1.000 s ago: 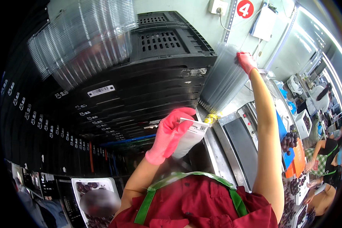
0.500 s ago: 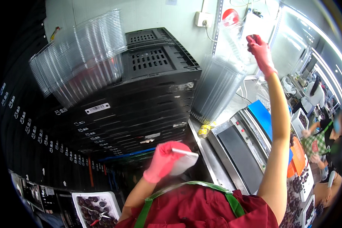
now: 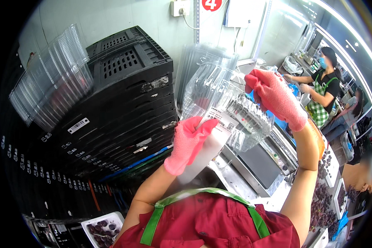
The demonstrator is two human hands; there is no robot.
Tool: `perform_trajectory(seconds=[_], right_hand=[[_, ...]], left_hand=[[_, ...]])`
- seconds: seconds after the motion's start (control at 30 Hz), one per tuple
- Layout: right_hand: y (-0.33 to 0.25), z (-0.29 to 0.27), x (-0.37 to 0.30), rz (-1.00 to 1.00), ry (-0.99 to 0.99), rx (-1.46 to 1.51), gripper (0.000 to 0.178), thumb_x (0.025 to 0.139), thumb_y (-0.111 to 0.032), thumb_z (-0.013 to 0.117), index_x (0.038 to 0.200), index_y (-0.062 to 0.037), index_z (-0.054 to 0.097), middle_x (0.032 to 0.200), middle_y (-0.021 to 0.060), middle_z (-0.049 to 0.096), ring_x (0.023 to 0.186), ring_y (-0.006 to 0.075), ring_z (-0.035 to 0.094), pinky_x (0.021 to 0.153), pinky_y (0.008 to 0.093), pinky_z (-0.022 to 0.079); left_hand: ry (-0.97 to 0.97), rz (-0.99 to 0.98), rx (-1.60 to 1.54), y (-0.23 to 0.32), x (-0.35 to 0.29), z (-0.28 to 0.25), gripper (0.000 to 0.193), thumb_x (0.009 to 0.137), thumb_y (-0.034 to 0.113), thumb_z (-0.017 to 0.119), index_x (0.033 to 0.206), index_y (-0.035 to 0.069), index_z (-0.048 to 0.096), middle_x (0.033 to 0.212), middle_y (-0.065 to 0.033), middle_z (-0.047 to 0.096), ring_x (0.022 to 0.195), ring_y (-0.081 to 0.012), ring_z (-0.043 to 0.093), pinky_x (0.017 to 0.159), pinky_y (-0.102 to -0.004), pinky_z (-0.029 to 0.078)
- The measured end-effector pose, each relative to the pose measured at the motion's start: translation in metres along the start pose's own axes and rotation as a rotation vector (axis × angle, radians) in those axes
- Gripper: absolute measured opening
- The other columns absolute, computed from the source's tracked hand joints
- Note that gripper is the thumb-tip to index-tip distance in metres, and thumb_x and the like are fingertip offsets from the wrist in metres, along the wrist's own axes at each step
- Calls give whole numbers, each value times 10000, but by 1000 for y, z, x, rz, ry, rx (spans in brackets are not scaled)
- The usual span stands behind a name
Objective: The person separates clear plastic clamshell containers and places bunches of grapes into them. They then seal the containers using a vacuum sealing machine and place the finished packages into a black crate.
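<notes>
A person in pink gloves works with both hands raised in front of the chest. The left hand (image 3: 188, 144) pinches a white printed label (image 3: 223, 126) between thumb and fingers. The label's long axis slants from near left to far right, its printed far end overlapping, in this view, the near side of a clear plastic container (image 3: 246, 109); whether they touch cannot be told. The container, held up in the air, stretches from far left to near right, across the label's line. The right hand (image 3: 279, 99) is at its far right side, fingers curled together, seemingly on its edge, though their tips are partly hidden. The left hand is nearer the label's printed end. Black crates (image 3: 128, 99) are stacked on the left.
</notes>
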State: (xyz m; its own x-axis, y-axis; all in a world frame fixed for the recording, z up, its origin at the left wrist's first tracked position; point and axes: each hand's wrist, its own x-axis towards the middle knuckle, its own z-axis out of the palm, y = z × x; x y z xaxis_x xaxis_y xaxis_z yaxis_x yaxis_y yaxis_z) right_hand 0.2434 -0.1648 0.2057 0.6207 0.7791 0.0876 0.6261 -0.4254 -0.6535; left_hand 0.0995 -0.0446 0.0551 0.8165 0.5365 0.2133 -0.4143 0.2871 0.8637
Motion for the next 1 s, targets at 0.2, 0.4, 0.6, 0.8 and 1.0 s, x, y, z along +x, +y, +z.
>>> perform_trajectory(seconds=[0.2,0.4,0.6,0.8,1.0], right_hand=[[-9,3,-20,-55,-107,364,170,878,-116,417,821,-14,540,597,36,521,457,91,478,431,244,398],[-43,-66,6,-776,1165,154,247,894,-157,426,1008,-36,608,807,2,575,573,44,432,495,180,324],[-238,22,89,-1451,890,41,239,904,-183,430,991,-35,598,793,72,609,617,112,532,537,239,434],[-340,93,120,-1437,88,-118,227,889,-184,441,939,-27,598,738,80,605,590,141,550,523,276,461],[-336,97,122,-1261,-209,-19,204,860,-168,463,897,-11,589,683,46,559,556,137,515,501,271,443]], left_hand=[[50,69,398,-10,10,-14,98,810,80,643,782,-12,626,676,24,571,643,-20,487,569,-193,395],[-63,374,587,0,-17,-58,212,862,83,513,1050,-4,556,981,-56,586,864,-114,545,723,-239,441],[315,348,294,3,-62,-71,385,802,-62,504,1173,36,470,1084,-89,538,799,-96,539,668,-209,433],[469,151,-80,9,-101,-109,331,770,-89,539,1087,3,518,1193,-89,496,1018,-134,510,843,-250,420],[517,139,-182,10,-108,-120,223,775,-61,535,983,4,585,1200,-93,497,1029,-158,519,872,-270,409]])
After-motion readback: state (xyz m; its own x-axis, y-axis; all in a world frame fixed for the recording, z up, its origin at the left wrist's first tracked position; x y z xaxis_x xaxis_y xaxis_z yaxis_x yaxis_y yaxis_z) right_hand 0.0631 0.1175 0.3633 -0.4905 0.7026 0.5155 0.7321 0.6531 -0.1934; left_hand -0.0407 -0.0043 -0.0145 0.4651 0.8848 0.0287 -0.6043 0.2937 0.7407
